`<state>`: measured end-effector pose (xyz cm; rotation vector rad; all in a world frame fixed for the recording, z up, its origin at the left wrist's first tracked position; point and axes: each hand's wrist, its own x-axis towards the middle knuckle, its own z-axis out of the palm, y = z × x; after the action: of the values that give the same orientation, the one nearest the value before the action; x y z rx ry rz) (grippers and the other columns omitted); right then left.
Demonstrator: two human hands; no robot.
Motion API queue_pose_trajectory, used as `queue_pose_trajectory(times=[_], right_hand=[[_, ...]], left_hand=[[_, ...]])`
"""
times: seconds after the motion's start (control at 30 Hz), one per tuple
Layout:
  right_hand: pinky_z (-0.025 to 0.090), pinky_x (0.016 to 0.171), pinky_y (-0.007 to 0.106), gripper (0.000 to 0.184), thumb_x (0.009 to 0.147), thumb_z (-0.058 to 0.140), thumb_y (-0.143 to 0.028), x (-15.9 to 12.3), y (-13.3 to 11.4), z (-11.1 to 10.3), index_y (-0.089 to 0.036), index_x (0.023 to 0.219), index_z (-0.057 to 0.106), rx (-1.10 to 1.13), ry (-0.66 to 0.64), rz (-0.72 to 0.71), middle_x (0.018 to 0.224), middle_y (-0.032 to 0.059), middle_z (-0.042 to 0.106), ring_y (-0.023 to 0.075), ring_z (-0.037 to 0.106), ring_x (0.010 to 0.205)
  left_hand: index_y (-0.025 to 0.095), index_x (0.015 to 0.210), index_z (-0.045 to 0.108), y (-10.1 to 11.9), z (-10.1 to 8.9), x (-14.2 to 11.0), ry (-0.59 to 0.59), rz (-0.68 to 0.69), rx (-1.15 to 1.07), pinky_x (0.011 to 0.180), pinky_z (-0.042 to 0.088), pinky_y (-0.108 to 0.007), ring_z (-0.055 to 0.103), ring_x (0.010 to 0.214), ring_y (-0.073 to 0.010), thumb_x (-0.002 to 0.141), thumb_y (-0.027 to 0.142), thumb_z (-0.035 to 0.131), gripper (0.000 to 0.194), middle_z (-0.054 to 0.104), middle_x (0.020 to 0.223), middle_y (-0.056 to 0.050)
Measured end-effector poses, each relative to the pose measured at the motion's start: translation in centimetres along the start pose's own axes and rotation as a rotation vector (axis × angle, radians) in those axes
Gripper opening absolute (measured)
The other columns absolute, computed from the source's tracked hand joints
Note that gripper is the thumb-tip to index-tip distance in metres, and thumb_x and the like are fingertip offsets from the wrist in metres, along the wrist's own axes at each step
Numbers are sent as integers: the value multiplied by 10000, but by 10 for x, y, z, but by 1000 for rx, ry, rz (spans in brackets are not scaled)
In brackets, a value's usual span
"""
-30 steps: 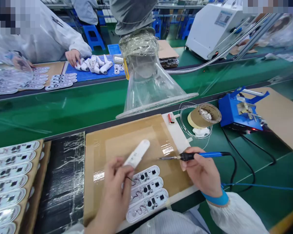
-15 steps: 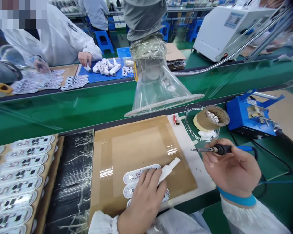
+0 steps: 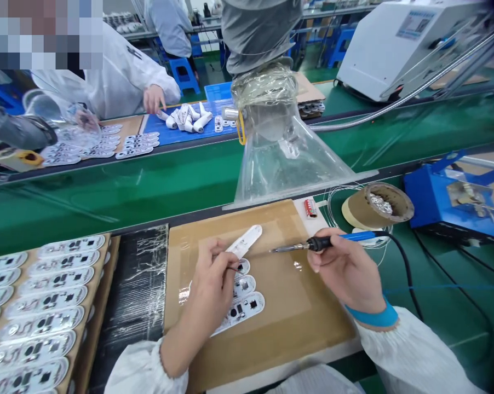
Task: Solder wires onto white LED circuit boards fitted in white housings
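Note:
My left hand (image 3: 212,287) pinches a slim white oblong plate (image 3: 247,241) with a rounded end, tilted up over the cardboard. Beneath and beside those fingers lie several oblong white circuit boards (image 3: 247,307) with black components, partly covered by the hand. A thin dark wire shows near my left fingertips. In my right hand (image 3: 348,268) is a soldering iron (image 3: 321,242) with a blue handle, gripped like a pen. Its metal tip points left, apart from the plate and the boards.
A cardboard sheet (image 3: 296,328) lies before me. Boards fill a stacked cardboard (image 3: 62,279) at left. Behind stand a clear extraction hood (image 3: 292,164), a cardboard roll (image 3: 356,208), solder wire, a red box (image 3: 311,208) and a blue stand (image 3: 431,191). A co-worker (image 3: 119,71) handles white parts opposite.
My left hand has risen from the boards, now holding a rounded white plate instead of the notched white piece seen before. My right hand has brought the soldering iron left, closer to it.

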<state>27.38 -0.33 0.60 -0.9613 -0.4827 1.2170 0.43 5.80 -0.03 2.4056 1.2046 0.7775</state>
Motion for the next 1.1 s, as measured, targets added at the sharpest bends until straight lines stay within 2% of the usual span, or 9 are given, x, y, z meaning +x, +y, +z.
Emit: queue_pose_trajectory(times=[0.1, 0.23, 0.4, 0.57, 0.83, 1.1], right_hand=[[513, 506, 285, 171, 888, 797, -394, 4, 11, 5, -224, 891, 813, -74, -21, 20, 672, 35, 697, 178, 638, 551], [540, 516, 286, 205, 890, 832, -421, 5, 29, 6, -218, 903, 815, -208, -1, -7, 681, 31, 705, 179, 662, 562], [565, 517, 304, 240, 924, 818, -456, 2, 45, 5, -216, 933, 810, -317, 1, -84, 670, 33, 708, 185, 663, 555], [574, 522, 274, 196, 949, 817, -430, -2, 50, 7, -234, 957, 819, -351, -7, -128, 705, 26, 716, 171, 677, 574], [562, 525, 270, 179, 977, 786, -423, -8, 50, 8, -246, 965, 810, -487, -15, -144, 717, 23, 713, 173, 673, 581], [563, 523, 265, 167, 979, 775, -411, -9, 48, 8, -246, 971, 803, -528, -33, -144, 726, 23, 723, 173, 675, 587]], left_hand=[[209, 975, 618, -8, 0, 6, -32, -28, 54, 868, 567, -429, 622, 1048, -230, 1015, 65, 460, 217, 491, 1211, -96], [211, 973, 625, -11, 7, 4, -74, -11, 118, 833, 532, -432, 603, 1067, -273, 1008, 67, 464, 219, 513, 1178, -108], [209, 978, 614, -8, 14, -2, -101, 12, 153, 879, 535, -468, 600, 1158, -308, 1027, 83, 468, 199, 528, 1320, -154], [210, 961, 599, -7, 17, -4, -81, 23, 165, 900, 550, -477, 582, 1228, -329, 1024, 88, 484, 179, 502, 1417, -171], [209, 980, 572, -8, 17, -4, -69, 55, 177, 899, 540, -468, 587, 1253, -334, 1031, 79, 483, 166, 517, 1432, -184], [213, 994, 556, -9, 17, -3, -72, 55, 150, 903, 520, -458, 598, 1258, -329, 1027, 65, 484, 168, 529, 1433, -177]])
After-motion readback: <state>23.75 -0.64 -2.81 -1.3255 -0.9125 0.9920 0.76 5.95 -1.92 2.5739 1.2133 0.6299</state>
